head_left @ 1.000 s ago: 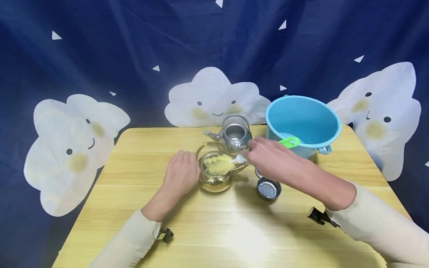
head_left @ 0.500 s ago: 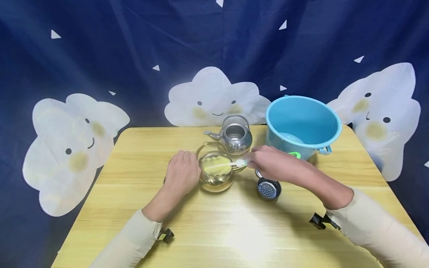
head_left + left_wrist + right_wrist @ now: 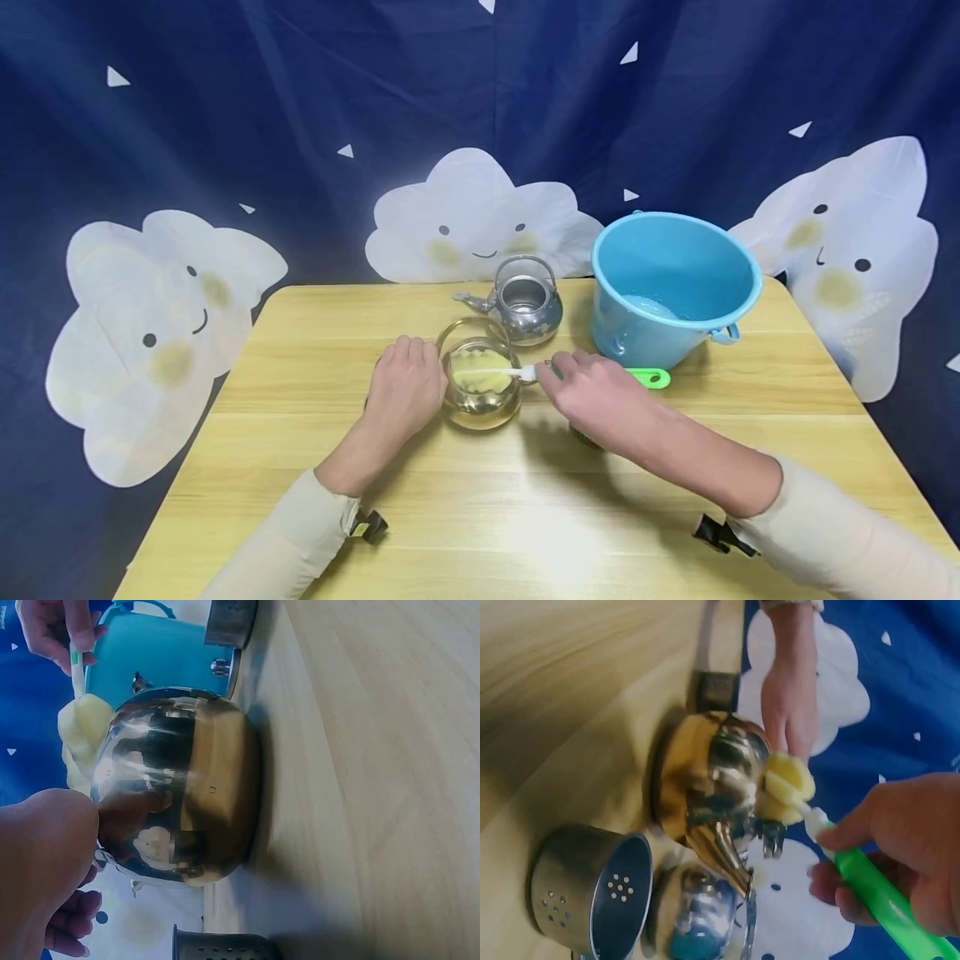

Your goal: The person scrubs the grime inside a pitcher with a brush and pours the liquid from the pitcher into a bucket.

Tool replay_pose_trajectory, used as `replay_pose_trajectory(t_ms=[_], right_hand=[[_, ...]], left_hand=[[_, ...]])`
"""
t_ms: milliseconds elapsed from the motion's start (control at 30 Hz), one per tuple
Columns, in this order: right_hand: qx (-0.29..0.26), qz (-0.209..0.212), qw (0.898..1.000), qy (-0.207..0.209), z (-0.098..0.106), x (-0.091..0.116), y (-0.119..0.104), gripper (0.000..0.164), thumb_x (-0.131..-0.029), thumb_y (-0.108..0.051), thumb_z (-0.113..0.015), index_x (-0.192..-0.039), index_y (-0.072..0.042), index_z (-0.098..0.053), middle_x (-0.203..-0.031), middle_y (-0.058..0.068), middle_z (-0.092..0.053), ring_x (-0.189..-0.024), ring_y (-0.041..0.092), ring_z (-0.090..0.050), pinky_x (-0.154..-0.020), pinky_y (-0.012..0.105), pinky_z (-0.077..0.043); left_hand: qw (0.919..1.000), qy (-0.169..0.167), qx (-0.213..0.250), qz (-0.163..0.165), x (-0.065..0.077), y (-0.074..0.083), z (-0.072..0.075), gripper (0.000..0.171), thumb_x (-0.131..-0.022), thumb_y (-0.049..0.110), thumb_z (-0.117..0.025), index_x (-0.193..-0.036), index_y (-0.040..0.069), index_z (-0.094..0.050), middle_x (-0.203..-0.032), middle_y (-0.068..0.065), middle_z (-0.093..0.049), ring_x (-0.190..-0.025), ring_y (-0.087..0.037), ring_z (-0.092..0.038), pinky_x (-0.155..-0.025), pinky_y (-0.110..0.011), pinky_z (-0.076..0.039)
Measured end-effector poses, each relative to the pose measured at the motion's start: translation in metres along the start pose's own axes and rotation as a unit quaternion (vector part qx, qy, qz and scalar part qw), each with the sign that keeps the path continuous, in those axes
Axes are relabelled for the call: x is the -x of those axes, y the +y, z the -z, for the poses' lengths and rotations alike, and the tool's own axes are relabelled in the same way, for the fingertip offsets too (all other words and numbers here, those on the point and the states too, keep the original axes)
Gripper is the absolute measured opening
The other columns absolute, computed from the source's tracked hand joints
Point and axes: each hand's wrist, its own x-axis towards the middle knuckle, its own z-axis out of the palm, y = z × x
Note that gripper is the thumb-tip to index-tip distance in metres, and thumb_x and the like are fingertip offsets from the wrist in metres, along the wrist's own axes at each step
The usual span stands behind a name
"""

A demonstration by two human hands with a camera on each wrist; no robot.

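Observation:
A small gold kettle [image 3: 482, 413] stands lidless on the table, its spout pointing right. My left hand [image 3: 407, 387] holds it at the left side near the rim; in the left wrist view the thumb lies against the polished wall. My right hand [image 3: 600, 396] grips the green handle of a sponge brush [image 3: 881, 900]. Its yellow sponge head [image 3: 480, 369] is at the kettle's mouth, partly inside; how deep it reaches I cannot tell. Behind stands an open silver kettle [image 3: 527, 322] with its spout to the left.
A blue bucket [image 3: 637, 340] with some liquid inside stands at the back right. One perforated metal strainer cup [image 3: 585, 889] sits under my right forearm, mostly hidden from above. Another perforated metal piece [image 3: 225, 946] stands beyond my left hand.
My right hand has come nearer with the brush, whose handle now lies flatter and lower in front of the bucket. The sponge sits lower in the kettle. My left hand stays put.

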Motion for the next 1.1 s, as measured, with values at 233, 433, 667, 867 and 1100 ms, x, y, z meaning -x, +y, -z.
replay_pose_trajectory(t_ms=[233,433,667,867,1100], right_hand=[[0.145,0.021,0.988,0.038,0.005,-0.005,-0.016,0.024,-0.077,-0.013,-0.070,-0.096,0.002,-0.069,-0.062,0.003,-0.053,-0.048,0.013,-0.042,-0.042,0.024,-0.039],[0.215,0.022,0.976,0.015,0.020,-0.017,-0.024,0.017,-0.092,-0.010,-0.058,-0.091,0.000,-0.071,-0.055,-0.002,-0.038,-0.050,0.010,-0.029,-0.043,0.021,-0.026],[0.309,0.044,0.949,-0.045,0.035,-0.035,-0.025,0.022,-0.077,0.003,-0.044,-0.065,-0.015,-0.044,-0.058,-0.005,-0.029,-0.053,0.010,-0.023,-0.046,0.020,-0.021],[0.336,0.082,0.936,-0.071,0.043,-0.047,-0.013,0.024,-0.070,-0.003,-0.048,-0.061,-0.018,-0.032,-0.059,-0.005,-0.029,-0.054,0.010,-0.024,-0.046,0.018,-0.023],[0.304,0.152,0.932,-0.124,0.048,-0.059,0.010,0.029,-0.084,-0.005,-0.059,-0.060,-0.014,-0.044,-0.062,-0.001,-0.043,-0.055,0.010,-0.027,-0.043,0.018,-0.026]], left_hand=[[0.9999,-0.007,0.009,-0.005,0.001,-0.002,0.000,0.029,-0.096,0.013,-0.036,-0.070,0.008,-0.048,-0.066,0.000,-0.026,-0.060,-0.020,-0.035,-0.053,-0.026,-0.020],[0.9995,-0.028,0.014,-0.006,0.000,-0.003,0.002,0.031,-0.098,0.014,-0.033,-0.073,0.007,-0.050,-0.064,-0.003,-0.038,-0.062,-0.021,-0.038,-0.054,-0.027,-0.024],[0.9977,-0.065,0.018,-0.001,0.004,-0.003,0.000,0.030,-0.099,0.016,-0.035,-0.077,0.006,-0.053,-0.067,-0.004,-0.044,-0.064,-0.022,-0.040,-0.055,-0.029,-0.029],[0.9967,-0.075,0.029,0.002,0.005,-0.003,-0.004,0.027,-0.098,0.017,-0.040,-0.079,0.006,-0.054,-0.068,-0.005,-0.046,-0.065,-0.022,-0.041,-0.055,-0.031,-0.033],[0.9938,-0.109,0.022,0.003,0.004,-0.003,-0.001,0.029,-0.101,0.019,-0.036,-0.082,0.006,-0.054,-0.070,-0.004,-0.046,-0.067,-0.021,-0.040,-0.057,-0.030,-0.033]])
